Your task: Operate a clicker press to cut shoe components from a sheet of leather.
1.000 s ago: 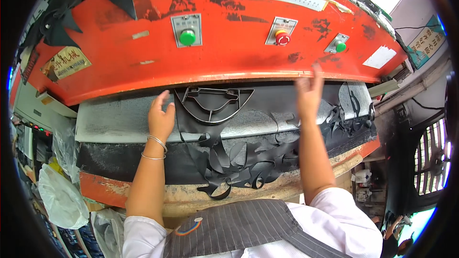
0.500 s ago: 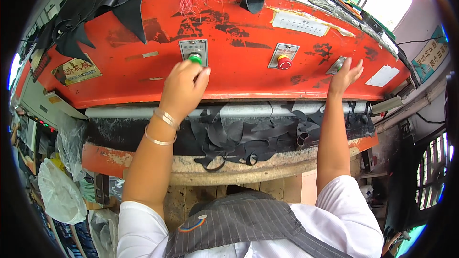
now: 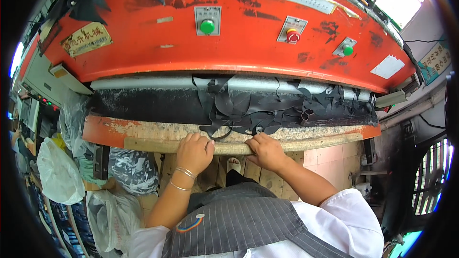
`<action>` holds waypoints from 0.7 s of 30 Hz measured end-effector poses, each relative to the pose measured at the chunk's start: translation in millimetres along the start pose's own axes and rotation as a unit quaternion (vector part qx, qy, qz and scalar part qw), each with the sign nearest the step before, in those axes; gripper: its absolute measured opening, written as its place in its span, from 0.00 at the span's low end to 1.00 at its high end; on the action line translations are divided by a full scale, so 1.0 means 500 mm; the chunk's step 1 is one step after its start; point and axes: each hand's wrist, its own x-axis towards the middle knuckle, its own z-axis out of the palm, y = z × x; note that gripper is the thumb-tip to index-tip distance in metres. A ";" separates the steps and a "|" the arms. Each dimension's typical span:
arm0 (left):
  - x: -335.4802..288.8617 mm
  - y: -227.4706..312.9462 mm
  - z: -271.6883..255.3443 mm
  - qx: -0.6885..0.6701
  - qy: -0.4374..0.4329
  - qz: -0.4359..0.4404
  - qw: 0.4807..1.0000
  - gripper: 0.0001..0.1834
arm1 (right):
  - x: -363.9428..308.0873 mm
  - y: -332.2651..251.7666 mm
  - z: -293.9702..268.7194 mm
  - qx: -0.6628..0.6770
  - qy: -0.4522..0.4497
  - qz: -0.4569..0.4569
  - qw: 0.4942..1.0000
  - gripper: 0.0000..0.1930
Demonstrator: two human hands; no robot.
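A large red press (image 3: 143,33) fills the space in front of me, with green buttons (image 3: 207,26) and a red stop button (image 3: 292,36) on its panel. Below the panel, black leather scraps (image 3: 248,107) lie tangled over the dark bed, some hanging toward its front. My left hand (image 3: 195,153) has its fingers curled over the wooden bar (image 3: 311,144) along the bed's front edge. Farther right, my right hand (image 3: 267,151) grips the same bar, thumb toward the near side. Neither hand touches the scraps.
Plastic bags (image 3: 60,169) and a bag of patterned stuff (image 3: 134,171) stand at the left beside the press. More black leather (image 3: 91,0) droops over the machine's top left. A dark fan-like grille (image 3: 430,177) is at the right.
Both hands have come down from the panel's two green buttons to the front bar. The red panel and bed appear higher in the picture now.
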 end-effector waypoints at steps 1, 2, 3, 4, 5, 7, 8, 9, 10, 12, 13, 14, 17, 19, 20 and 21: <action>0.008 -0.002 0.000 -0.002 0.008 -0.003 1.000 0.10 | 0.012 0.002 -0.004 0.001 -0.001 0.003 1.000 0.22; 0.009 -0.004 -0.002 -0.003 0.007 -0.004 1.000 0.10 | 0.017 0.000 -0.004 0.002 -0.003 0.004 1.000 0.22; 0.008 -0.006 -0.006 -0.003 0.001 -0.015 1.000 0.12 | 0.021 -0.004 -0.004 -0.001 -0.012 -0.004 1.000 0.22; 0.013 -0.010 -0.004 -0.004 -0.005 -0.025 1.000 0.13 | 0.027 0.001 -0.003 -0.005 -0.020 -0.009 1.000 0.21; 0.013 -0.013 -0.007 -0.006 -0.002 -0.023 1.000 0.13 | 0.033 0.006 -0.018 -0.001 -0.072 -0.013 0.997 0.22; 0.027 -0.018 -0.012 -0.029 -0.066 -0.028 0.997 0.15 | 0.058 0.055 -0.046 0.014 -0.140 -0.059 0.988 0.22; 0.043 -0.023 -0.030 -0.029 -0.075 -0.031 0.996 0.15 | 0.082 0.052 -0.074 0.040 -0.211 -0.102 0.971 0.22; 0.061 -0.029 -0.050 -0.061 -0.155 -0.046 0.985 0.16 | 0.128 0.065 -0.117 0.089 -0.307 -0.091 0.943 0.19; 0.082 -0.027 -0.073 -0.093 -0.235 -0.056 0.966 0.16 | 0.175 0.081 -0.147 0.131 -0.275 -0.104 0.947 0.14; 0.139 -0.027 -0.089 -0.059 -0.371 -0.088 0.923 0.12 | 0.272 0.106 -0.139 0.048 -0.082 -0.229 0.969 0.11; 0.164 -0.043 -0.047 -0.080 -0.240 -0.018 0.967 0.12 | 0.334 0.124 -0.121 -0.029 -0.018 -0.223 0.974 0.13; 0.180 -0.063 -0.002 -0.095 -0.106 0.047 0.989 0.13 | 0.409 0.148 -0.088 -0.013 0.022 -0.295 0.955 0.14; 0.235 -0.102 0.099 -0.003 -0.019 0.073 0.997 0.24 | 0.579 0.180 0.003 -0.034 0.057 -0.473 0.879 0.10; 0.248 -0.101 0.126 0.007 -0.034 0.086 0.996 0.25 | 0.639 0.203 0.021 -0.046 -0.004 -0.514 0.856 0.09; 0.250 -0.099 0.137 0.014 -0.051 0.099 0.994 0.26 | 0.653 0.215 0.026 -0.056 -0.067 -0.551 0.830 0.09; 0.249 -0.098 0.148 0.011 -0.058 0.103 0.993 0.28 | 0.658 0.230 0.032 -0.031 -0.084 -0.524 0.847 0.09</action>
